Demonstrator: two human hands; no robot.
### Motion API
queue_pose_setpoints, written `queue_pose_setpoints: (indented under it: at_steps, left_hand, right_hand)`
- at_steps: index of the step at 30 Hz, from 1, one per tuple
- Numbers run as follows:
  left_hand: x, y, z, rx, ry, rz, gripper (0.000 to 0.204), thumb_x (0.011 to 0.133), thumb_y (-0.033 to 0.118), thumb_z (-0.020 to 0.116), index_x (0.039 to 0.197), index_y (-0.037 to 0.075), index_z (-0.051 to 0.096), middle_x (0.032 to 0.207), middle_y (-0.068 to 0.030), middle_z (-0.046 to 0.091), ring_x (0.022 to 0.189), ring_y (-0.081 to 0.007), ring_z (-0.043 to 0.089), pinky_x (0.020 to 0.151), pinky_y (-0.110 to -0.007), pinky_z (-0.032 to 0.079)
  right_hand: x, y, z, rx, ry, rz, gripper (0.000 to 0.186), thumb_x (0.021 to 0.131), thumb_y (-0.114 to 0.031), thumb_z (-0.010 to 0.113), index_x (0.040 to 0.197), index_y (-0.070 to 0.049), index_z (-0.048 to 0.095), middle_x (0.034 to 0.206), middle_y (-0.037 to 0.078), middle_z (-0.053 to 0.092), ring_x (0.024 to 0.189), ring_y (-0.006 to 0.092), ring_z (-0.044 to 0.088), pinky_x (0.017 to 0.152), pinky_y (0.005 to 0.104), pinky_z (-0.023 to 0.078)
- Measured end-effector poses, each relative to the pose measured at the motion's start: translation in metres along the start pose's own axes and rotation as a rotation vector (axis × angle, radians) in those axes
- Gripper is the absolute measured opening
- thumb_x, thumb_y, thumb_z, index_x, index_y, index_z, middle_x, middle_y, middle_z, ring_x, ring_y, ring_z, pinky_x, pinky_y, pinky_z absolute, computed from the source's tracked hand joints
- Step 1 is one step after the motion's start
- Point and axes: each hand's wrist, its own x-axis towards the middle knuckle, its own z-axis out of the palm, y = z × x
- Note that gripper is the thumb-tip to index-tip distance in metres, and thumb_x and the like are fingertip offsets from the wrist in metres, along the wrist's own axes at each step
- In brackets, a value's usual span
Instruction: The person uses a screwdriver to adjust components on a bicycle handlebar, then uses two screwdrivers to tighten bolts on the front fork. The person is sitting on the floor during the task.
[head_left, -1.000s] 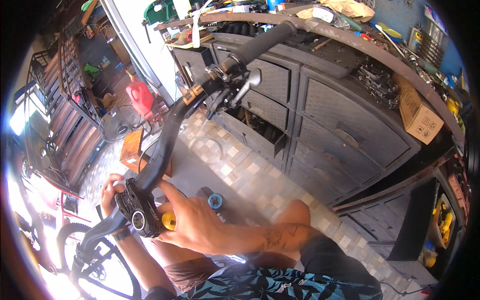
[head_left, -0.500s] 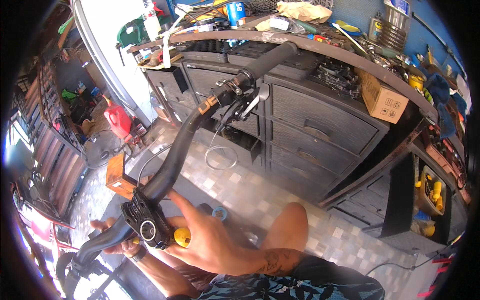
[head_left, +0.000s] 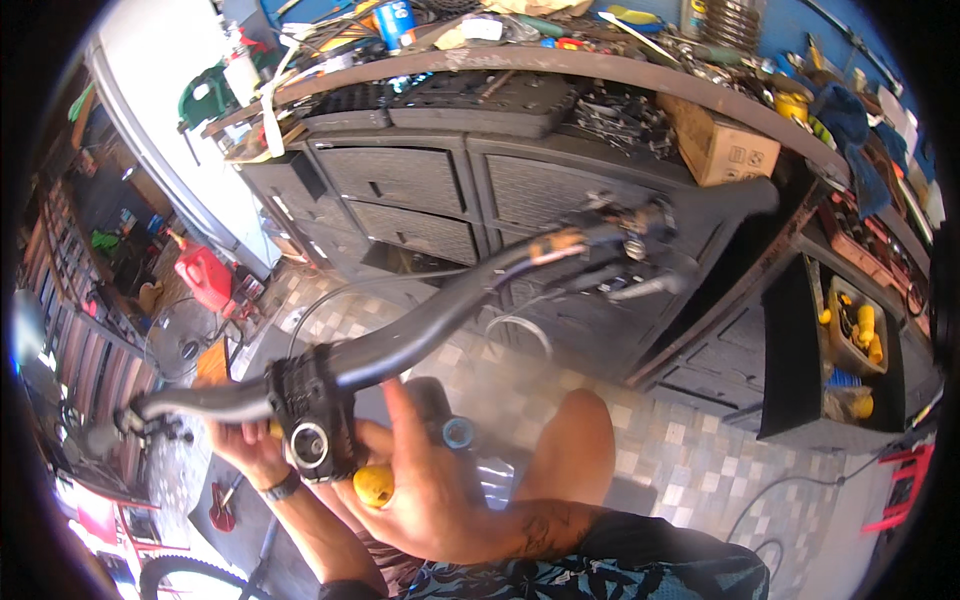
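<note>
A black bicycle handlebar point(head_left: 430, 332) is tilted across the space in front of me, clamped in a black stem point(head_left: 311, 400) with a round silver-ringed opening. My right hand point(head_left: 430, 480) is closed beside the stem around a tool with a rounded yellow handle end point(head_left: 374, 486); its shaft is hidden. The index finger of that hand stretches up to the underside of the bar. On the stem's other side, my left hand point(head_left: 248, 450) is closed under the bar, a bit of yellow showing near its fingertips. What it grips is mostly hidden. Brake levers and a grip point(head_left: 725, 200) blur at the bar's right end.
Grey drawers point(head_left: 400, 180) stand beneath a cluttered workbench point(head_left: 470, 62). A cardboard box point(head_left: 722, 140) and an open drawer with a bin of yellow parts point(head_left: 858, 330) are at the right. A red jug point(head_left: 205, 275) is on the left floor; a blue ring point(head_left: 457, 432) lies near my knee.
The handlebar has swung clockwise, its right end moving right and down and its left end rising. Both hands have stayed at the stem, moving slightly with it. The view has shifted right.
</note>
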Motion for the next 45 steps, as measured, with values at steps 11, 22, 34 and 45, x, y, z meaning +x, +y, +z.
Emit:
queue_pose_setpoints:
  at_steps: [11,22,34,45]
  left_hand:
    - [0.044,-0.137,0.149,-0.287,-0.715,-0.656,0.026,0.111,0.030,0.055,0.122,0.009,0.067,0.085,-0.0018,0.070,0.043,-0.0072,0.040,0.040,-0.024,0.033]
    - [0.038,-0.232,0.231,0.167,-0.734,-0.529,0.033,0.109,0.031,0.067,0.113,-0.002,0.073,0.114,-0.0203,0.081,0.049,-0.0088,0.048,0.047,-0.025,0.037]
    - [0.139,-0.094,0.158,-0.449,-0.715,-0.210,0.036,0.110,0.025,0.056,0.076,0.012,0.053,0.063,0.0047,0.036,0.051,-0.0096,0.027,0.049,-0.029,0.024]
    - [0.077,-0.056,0.097,-0.503,-0.778,-0.189,0.046,0.109,0.041,0.052,0.069,0.020,0.045,0.061,0.0036,0.049,0.047,-0.0080,0.044,0.045,-0.022,0.037]
  right_hand:
    - [0.033,0.013,-0.049,-0.146,0.518,-0.016,0.080,0.086,-0.010,0.088,0.140,0.009,0.032,0.101,0.021,0.080,0.087,0.0335,0.081,0.072,0.0371,0.061]
    - [0.111,0.042,-0.109,-0.039,0.739,0.146,0.050,0.085,-0.010,0.089,0.120,0.011,0.060,0.082,0.006,0.075,0.050,0.0058,0.051,0.045,0.0236,0.038]
    - [0.095,0.032,-0.112,-0.506,0.729,0.294,0.072,0.084,-0.039,0.093,0.128,0.014,0.070,0.074,0.005,0.069,0.052,0.0068,0.053,0.050,0.0237,0.041]
    - [0.052,0.075,0.023,-0.736,0.047,-0.927,0.040,0.088,-0.019,0.074,0.060,-0.011,0.046,0.064,-0.001,0.038,0.056,0.0143,0.045,0.050,0.0289,0.034]
